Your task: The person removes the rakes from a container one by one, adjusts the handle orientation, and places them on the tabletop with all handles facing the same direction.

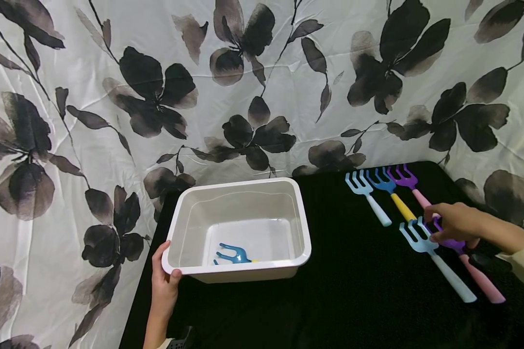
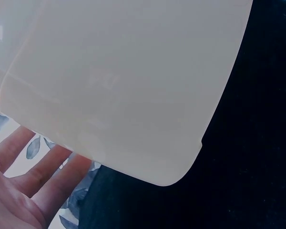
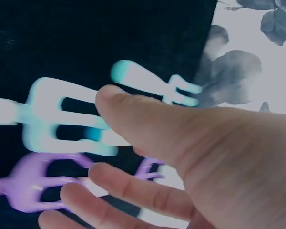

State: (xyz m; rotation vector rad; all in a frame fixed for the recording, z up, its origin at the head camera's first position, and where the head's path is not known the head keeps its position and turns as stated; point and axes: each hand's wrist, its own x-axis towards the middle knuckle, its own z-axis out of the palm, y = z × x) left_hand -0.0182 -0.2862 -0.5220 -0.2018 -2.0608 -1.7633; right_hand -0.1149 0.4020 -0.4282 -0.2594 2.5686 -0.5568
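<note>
My left hand (image 1: pixel 163 286) grips the front left corner of a white plastic tub (image 1: pixel 303 228); its fingers (image 2: pixel 62 176) lie against the outer wall in the left wrist view. Inside the tub lies a blue hand rake (image 1: pixel 236 255), its handle mostly hidden by the front wall. Over on the right, my right hand (image 1: pixel 456 223) hovers above the tines of a near light blue hand rake (image 1: pixel 451 276) and a near purple one with a pink handle (image 1: pixel 482 278). Its thumb and fingers are apart in the right wrist view, with nothing held between them.
Behind lie a light blue hand rake (image 1: pixel 377 209), a blue one with a yellow handle (image 1: pixel 402 206) and a purple one with a pink handle (image 1: pixel 406 180). Black cloth covers the table (image 1: pixel 349 291). A floral curtain (image 1: pixel 305 97) hangs behind.
</note>
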